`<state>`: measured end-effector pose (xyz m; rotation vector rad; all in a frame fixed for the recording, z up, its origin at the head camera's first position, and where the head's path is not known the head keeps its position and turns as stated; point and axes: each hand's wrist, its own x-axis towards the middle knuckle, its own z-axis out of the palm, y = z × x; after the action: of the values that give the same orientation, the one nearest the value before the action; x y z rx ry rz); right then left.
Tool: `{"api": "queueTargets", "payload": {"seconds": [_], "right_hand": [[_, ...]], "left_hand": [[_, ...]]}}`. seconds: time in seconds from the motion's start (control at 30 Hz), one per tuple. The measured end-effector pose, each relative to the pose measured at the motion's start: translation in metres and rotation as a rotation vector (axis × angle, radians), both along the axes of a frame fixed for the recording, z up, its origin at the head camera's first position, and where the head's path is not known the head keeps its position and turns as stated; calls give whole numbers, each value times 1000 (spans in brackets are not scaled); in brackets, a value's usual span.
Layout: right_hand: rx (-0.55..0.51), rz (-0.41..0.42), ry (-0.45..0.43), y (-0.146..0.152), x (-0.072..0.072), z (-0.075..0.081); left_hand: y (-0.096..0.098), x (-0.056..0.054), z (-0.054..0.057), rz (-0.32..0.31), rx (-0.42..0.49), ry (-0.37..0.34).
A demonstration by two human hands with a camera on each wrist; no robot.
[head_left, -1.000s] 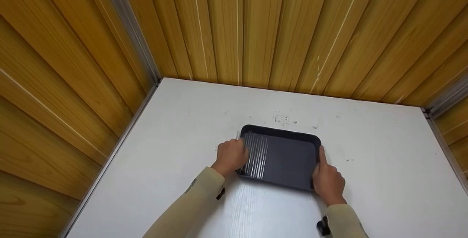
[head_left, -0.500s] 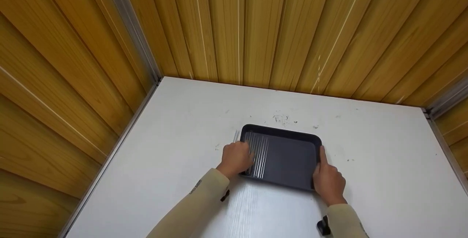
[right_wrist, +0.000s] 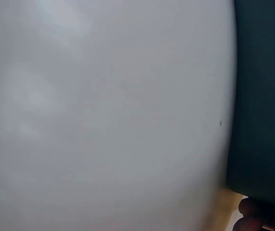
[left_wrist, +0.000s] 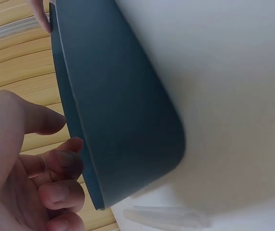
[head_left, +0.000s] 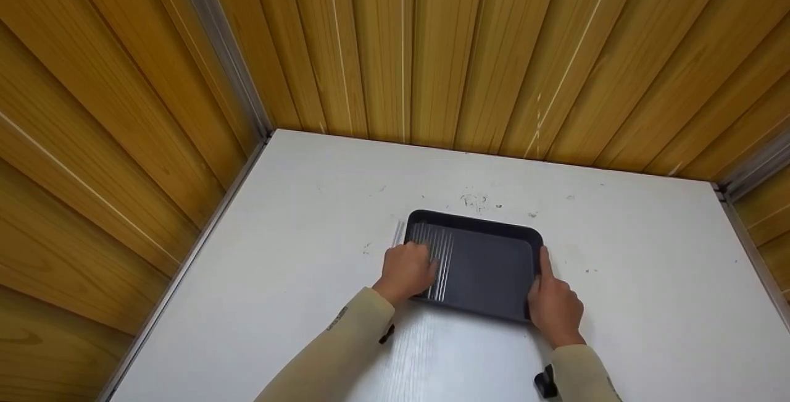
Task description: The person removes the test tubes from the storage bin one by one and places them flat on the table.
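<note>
A dark grey rectangular tray [head_left: 490,272] lies on the white table. Several clear, thin sticks [head_left: 443,266] lie side by side in its left part. My left hand [head_left: 407,271] is over them with bent fingers, its knuckles up, covering part of the row. In the left wrist view its thumb and fingers [left_wrist: 62,192] stand apart at the tray's rim [left_wrist: 74,96], with nothing seen between them. My right hand [head_left: 555,309] grips the tray's right side, the index finger stretched along the outside of the rim. The right wrist view shows fingertips [right_wrist: 250,214] at the tray wall.
Another clear stick [head_left: 399,233] lies on the table just left of the tray, seen also as a translucent stick [left_wrist: 163,217] in the left wrist view. Wood-patterned walls [head_left: 432,68] border the white table [head_left: 296,217] at the back and sides.
My left hand has slid a little rightward over the sticks, away from the tray's left rim, so the stick outside shows more. My right hand and the tray stay in place.
</note>
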<state>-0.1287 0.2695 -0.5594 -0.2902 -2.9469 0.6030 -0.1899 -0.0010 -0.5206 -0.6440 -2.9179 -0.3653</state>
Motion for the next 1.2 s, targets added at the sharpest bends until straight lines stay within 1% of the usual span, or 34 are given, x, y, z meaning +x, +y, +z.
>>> {"api": "queueTargets", "payload": {"seconds": [0.33, 0.57, 0.67, 0.77, 1.0, 1.1, 1.2], "right_hand": [[-2, -1, -3, 0, 0, 1], [-8, -4, 10, -2, 1, 1], [-5, -11, 17, -2, 0, 1], [-3, -13, 16, -2, 0, 1], [-12, -13, -2, -2, 1, 2], [-14, -13, 1, -2, 1, 2], [-15, -13, 6, -2, 1, 1]], "left_hand": [[5, 2, -3, -16, -16, 32], [7, 4, -4, -17, -32, 71], [8, 5, -7, -17, -17, 66], [10, 6, -9, -12, -1, 43], [13, 7, -10, -17, 11, 22], [14, 7, -10, -24, 6, -3], [15, 7, -12, -31, -4, -13]]}}
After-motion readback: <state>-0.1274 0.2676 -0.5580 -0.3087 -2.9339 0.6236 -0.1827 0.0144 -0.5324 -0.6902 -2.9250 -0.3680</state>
